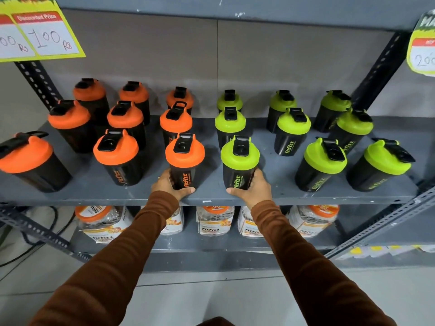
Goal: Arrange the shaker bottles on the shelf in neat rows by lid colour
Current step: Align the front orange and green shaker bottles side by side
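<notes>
Black shaker bottles stand on a grey metal shelf (pixel 211 198). Orange-lidded ones fill the left half in three columns, green-lidded ones fill the right half in three columns. My left hand (pixel 168 184) wraps the base of the front orange-lidded bottle (pixel 184 161) in the middle. My right hand (pixel 253 187) wraps the base of the front green-lidded bottle (pixel 240 161) beside it. Both bottles stand upright at the shelf's front edge, a small gap between them. One orange-lidded bottle (pixel 28 161) sits at the far left front, tilted by the wide lens.
A lower shelf (pixel 211 243) holds clear jars with orange lids (pixel 101 220). Yellow price signs hang at the upper left (pixel 40 31) and upper right (pixel 423 48). Perforated metal uprights (pixel 37 83) frame the shelf. Cables lie on the floor at the left (pixel 35 241).
</notes>
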Tool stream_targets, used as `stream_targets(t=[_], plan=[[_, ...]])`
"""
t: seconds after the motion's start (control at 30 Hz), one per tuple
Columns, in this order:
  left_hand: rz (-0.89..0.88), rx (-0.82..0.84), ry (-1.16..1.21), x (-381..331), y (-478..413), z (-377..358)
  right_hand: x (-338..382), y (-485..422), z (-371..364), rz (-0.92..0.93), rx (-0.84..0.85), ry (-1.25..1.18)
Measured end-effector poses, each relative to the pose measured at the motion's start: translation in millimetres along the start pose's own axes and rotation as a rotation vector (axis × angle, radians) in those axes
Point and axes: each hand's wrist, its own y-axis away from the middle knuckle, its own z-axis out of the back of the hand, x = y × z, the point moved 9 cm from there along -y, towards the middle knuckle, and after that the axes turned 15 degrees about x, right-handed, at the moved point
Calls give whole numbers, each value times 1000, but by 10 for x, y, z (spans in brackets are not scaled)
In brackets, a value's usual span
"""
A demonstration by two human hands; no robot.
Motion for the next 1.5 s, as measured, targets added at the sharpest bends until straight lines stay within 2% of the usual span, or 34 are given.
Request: stream_targets(t=[0.47, 1.5], plan=[[19, 13, 3, -20, 55, 21, 4, -31, -2, 2, 65, 28], [-34, 11, 71, 78, 38, 128, -41, -99, -57, 17, 60, 32]])
